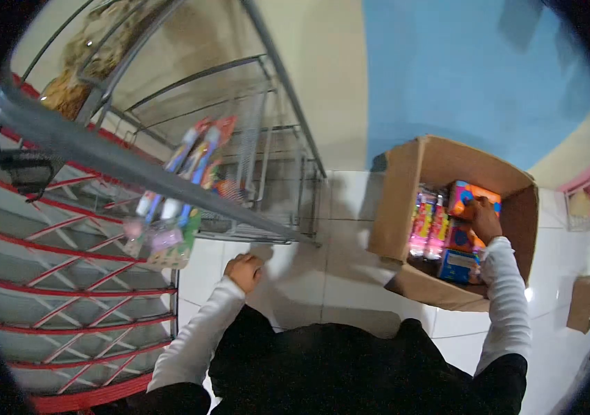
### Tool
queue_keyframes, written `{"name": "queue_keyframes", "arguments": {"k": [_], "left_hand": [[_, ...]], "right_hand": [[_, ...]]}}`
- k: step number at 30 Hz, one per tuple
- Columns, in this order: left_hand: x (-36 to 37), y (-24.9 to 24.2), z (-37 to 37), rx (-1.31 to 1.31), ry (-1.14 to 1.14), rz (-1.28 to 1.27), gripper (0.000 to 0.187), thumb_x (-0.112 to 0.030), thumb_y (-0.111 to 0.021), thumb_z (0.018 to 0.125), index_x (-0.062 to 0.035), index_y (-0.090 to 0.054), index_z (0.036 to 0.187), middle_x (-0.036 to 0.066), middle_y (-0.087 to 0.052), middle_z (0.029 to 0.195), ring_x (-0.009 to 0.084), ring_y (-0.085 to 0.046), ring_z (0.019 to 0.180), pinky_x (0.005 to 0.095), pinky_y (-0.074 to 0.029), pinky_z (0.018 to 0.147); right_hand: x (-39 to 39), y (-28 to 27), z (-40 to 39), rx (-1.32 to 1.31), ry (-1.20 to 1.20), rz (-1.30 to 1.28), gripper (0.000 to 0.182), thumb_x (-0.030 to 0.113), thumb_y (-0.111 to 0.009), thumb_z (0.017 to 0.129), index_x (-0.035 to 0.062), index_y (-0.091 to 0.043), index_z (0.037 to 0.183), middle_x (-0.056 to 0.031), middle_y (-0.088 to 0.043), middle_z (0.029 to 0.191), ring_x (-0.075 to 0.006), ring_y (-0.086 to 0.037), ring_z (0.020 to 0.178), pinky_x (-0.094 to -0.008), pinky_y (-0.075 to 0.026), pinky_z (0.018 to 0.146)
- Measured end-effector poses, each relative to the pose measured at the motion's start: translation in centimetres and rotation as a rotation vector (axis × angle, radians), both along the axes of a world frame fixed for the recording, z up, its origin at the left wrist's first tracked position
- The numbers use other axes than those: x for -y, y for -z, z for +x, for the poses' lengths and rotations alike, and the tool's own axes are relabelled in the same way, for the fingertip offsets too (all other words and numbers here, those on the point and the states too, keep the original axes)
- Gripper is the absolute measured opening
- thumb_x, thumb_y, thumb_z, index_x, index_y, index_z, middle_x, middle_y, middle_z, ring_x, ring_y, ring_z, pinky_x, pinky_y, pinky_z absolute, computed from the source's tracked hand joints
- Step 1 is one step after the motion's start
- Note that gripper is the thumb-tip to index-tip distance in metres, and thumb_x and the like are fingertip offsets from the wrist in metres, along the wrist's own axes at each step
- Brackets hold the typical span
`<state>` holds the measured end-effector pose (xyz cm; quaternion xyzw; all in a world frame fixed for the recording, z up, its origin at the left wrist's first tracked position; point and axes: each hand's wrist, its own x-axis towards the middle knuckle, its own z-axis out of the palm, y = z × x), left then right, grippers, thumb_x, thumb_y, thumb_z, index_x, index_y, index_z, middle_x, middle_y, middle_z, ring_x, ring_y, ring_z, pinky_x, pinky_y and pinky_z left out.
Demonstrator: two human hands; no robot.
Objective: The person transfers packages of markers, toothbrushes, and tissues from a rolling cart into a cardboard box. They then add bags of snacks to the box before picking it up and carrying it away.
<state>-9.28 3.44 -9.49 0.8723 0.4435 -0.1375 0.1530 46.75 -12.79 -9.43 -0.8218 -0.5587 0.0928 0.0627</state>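
My right hand (486, 221) reaches down into an open cardboard box (400, 200) on the floor, its fingers bent onto a small orange and blue packet box (458, 195). Below that hand lie another orange box (457, 236) and a dark blue box (458, 267). Pink and yellow packs (428, 225) in clear wrap fill the left side of the carton. Over by the wire rack, my left hand (244, 273) hangs with its fingers curled in, and nothing shows in it. Part of the orange packet is hidden under my right fingers.
A grey wire rack (284, 76) stands at the left, with toothbrush packs (187, 166) hanging on it. Behind it runs a red and grey lattice gate (87, 283). A cardboard piece (584, 303) lies on the white tiled floor (350, 263) at the right. A blue and cream wall rises behind.
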Motion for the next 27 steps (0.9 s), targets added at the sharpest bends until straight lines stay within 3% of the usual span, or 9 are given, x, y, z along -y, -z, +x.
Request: {"name": "queue_keyframes", "arguments": {"k": [2, 4, 6, 8, 11, 14, 16, 27], "left_hand": [[-2.4, 3.1, -1.6, 0.018, -0.025, 0.1, 0.027, -0.019, -0.055, 0.075, -0.0098, -0.058, 0.1, 0.013, -0.058, 0.1, 0.0318, -0.053, 0.094, 0.041, -0.043, 0.083], [-4.5, 4.6, -2.0, 0.043, -0.028, 0.185, 0.024, -0.017, -0.055, 0.074, -0.0107, -0.059, 0.096, 0.013, -0.058, 0.096, 0.0328, -0.054, 0.09, 0.0425, -0.044, 0.08], [-6.4, 5.0, -1.3, -0.009, -0.175, 0.178, 0.034, -0.026, -0.052, 0.081, -0.0057, -0.056, 0.107, 0.015, -0.055, 0.11, 0.0278, -0.052, 0.102, 0.0345, -0.042, 0.086], [-8.4, 6.2, -1.4, 0.043, -0.187, 0.155, 0.033, -0.026, -0.053, 0.08, -0.0059, -0.056, 0.106, 0.015, -0.055, 0.108, 0.0276, -0.052, 0.101, 0.0345, -0.042, 0.085], [-11.1, 8.3, -0.8, 0.214, -0.263, 0.101, 0.032, -0.028, -0.053, 0.08, -0.0064, -0.056, 0.104, 0.014, -0.055, 0.105, 0.0269, -0.052, 0.097, 0.0345, -0.043, 0.082], [-15.1, 10.3, 0.2, 0.393, -0.358, 0.047, 0.031, -0.029, -0.054, 0.08, -0.0069, -0.056, 0.101, 0.013, -0.055, 0.101, 0.0263, -0.052, 0.093, 0.0345, -0.043, 0.079], [-12.9, 12.4, -1.9, 0.506, -0.423, 0.005, 0.03, -0.029, -0.054, 0.079, -0.0072, -0.057, 0.1, 0.013, -0.055, 0.098, 0.0258, -0.053, 0.091, 0.0345, -0.043, 0.078], [-19.8, 19.9, -0.8, 1.07, -0.796, -0.26, 0.027, -0.033, -0.057, 0.078, -0.0091, -0.058, 0.09, 0.009, -0.055, 0.085, 0.0235, -0.053, 0.076, 0.0345, -0.044, 0.067]], "right_hand": [[-0.3, 0.7, 1.4, 0.066, -0.128, -0.077, 0.038, 0.006, -0.051, 0.073, 0.0034, -0.05, 0.111, -0.022, -0.05, 0.112, -0.0391, -0.05, 0.1, -0.0424, -0.044, 0.083], [0.2, 3.6, 3.6, -0.009, 0.037, 0.006, 0.036, 0.004, -0.05, 0.071, 0.0015, -0.053, 0.106, -0.0232, -0.052, 0.107, -0.0397, -0.053, 0.095, -0.0421, -0.045, 0.081], [0.2, 3.6, 4.3, -0.144, 0.102, -0.073, 0.03, 0.003, -0.048, 0.07, -0.0022, -0.056, 0.099, -0.0234, -0.054, 0.105, -0.0373, -0.052, 0.098, -0.0404, -0.045, 0.082], [1.3, 5.2, 4.9, 0.046, -0.025, 0.217, 0.027, 0.007, -0.055, 0.073, 0.0018, -0.056, 0.1, -0.0216, -0.054, 0.105, -0.0378, -0.053, 0.095, -0.0402, -0.043, 0.083], [1.3, -1.8, -0.7, -0.147, 0.031, 0.311, 0.026, 0.005, -0.056, 0.074, 0.0009, -0.056, 0.1, -0.0208, -0.051, 0.109, -0.0362, -0.051, 0.101, -0.0381, -0.041, 0.087], [2.7, -4.6, -3.3, -0.244, 0.037, 0.31, 0.025, 0.004, -0.057, 0.075, 0.0007, -0.056, 0.099, -0.0184, -0.051, 0.111, -0.0349, -0.049, 0.104, -0.0368, -0.039, 0.089], [3.2, -6.6, -5.2, -0.228, 0.017, 0.32, 0.023, 0.005, -0.057, 0.076, 0.0011, -0.056, 0.099, -0.0177, -0.051, 0.11, -0.0343, -0.05, 0.104, -0.0363, -0.039, 0.089], [4.4, -7.2, -8.1, -0.254, 0.045, 0.345, 0.021, -0.002, -0.055, 0.075, 0.0005, -0.056, 0.096, -0.0155, -0.051, 0.11, -0.0313, -0.05, 0.105, -0.0356, -0.039, 0.09]]}}
